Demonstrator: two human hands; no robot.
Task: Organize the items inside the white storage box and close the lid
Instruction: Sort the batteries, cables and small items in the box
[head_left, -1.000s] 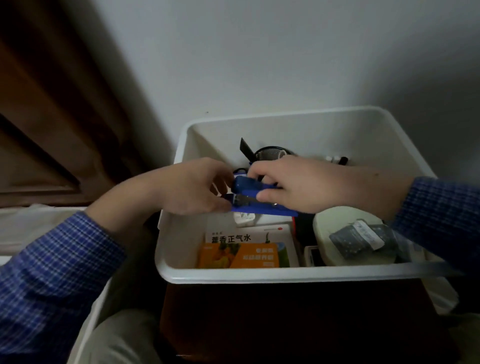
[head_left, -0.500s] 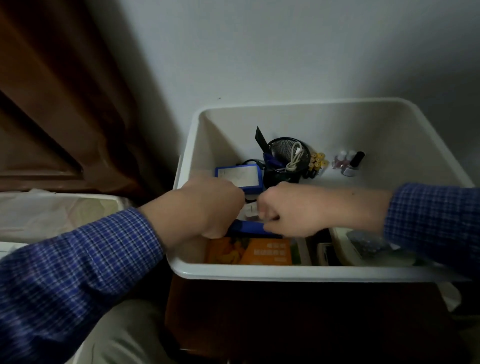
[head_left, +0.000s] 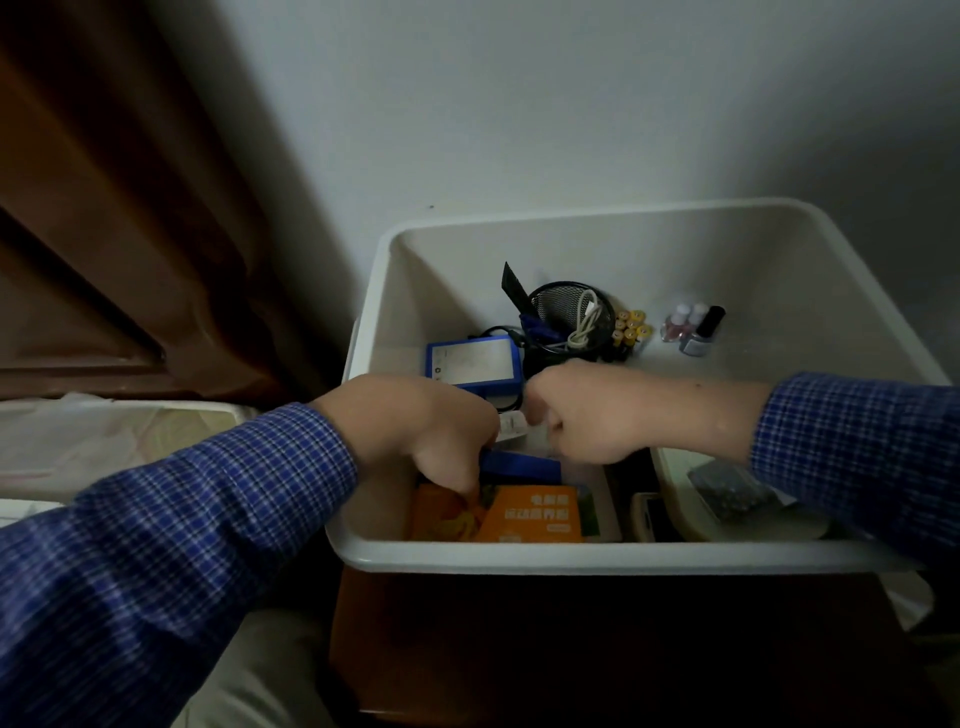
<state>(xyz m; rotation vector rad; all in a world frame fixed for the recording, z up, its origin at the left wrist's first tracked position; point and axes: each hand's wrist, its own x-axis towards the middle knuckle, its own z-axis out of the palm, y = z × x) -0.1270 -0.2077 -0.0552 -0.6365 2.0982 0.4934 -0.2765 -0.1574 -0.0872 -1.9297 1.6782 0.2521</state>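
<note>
Left hand (head_left: 415, 426) fingers curled down around the left end of a dark blue flat item (head_left: 519, 464), gripping it low in the box. Right hand (head_left: 582, 410) is fisted over the item's right end; looks like it grips that end too, but the fingers are hidden under the hand so cannot confirm. Blue item sits just above an orange carton (head_left: 524, 512) lying flat at the front of the white storage box (head_left: 519, 557).

Behind the hands: blue-edged box with white label (head_left: 472, 364), touching a black mesh cup (head_left: 569, 319) holding a white cable. Yellow-capped batteries (head_left: 631, 327) just right of the cup; small nail polish bottles (head_left: 693, 327) further right, near the back wall. Front right of the box: round cream container (head_left: 685, 478) with a dark plastic packet (head_left: 727, 488) on top.

Box has no lid on, stands on a dark brown stand (head_left: 571, 649) against a white wall. Brown curtain (head_left: 104, 208) at left.
</note>
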